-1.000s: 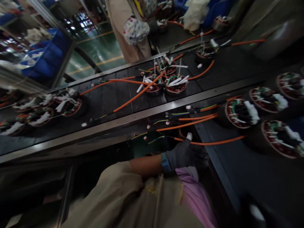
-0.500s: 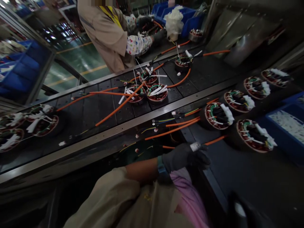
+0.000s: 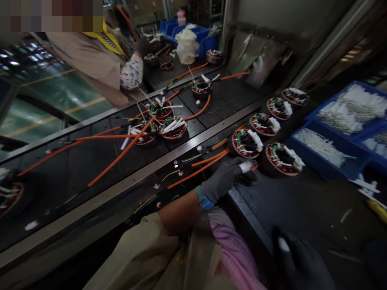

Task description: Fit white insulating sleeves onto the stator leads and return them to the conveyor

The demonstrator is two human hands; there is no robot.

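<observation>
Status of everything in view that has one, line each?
Left hand: gloved, gripping white-sleeved end of orange lead
Right hand: gloved, blurred, grip unclear
Stators on belt: leads loose, fanned out
Stators beside belt: lined up in a row, white bundles on top
Blue bins: full of white pieces

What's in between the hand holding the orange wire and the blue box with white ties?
In the head view, a round motor stator with red-brown windings and white ties sits between the left hand, holding the orange wire, and the blue bin.
</observation>
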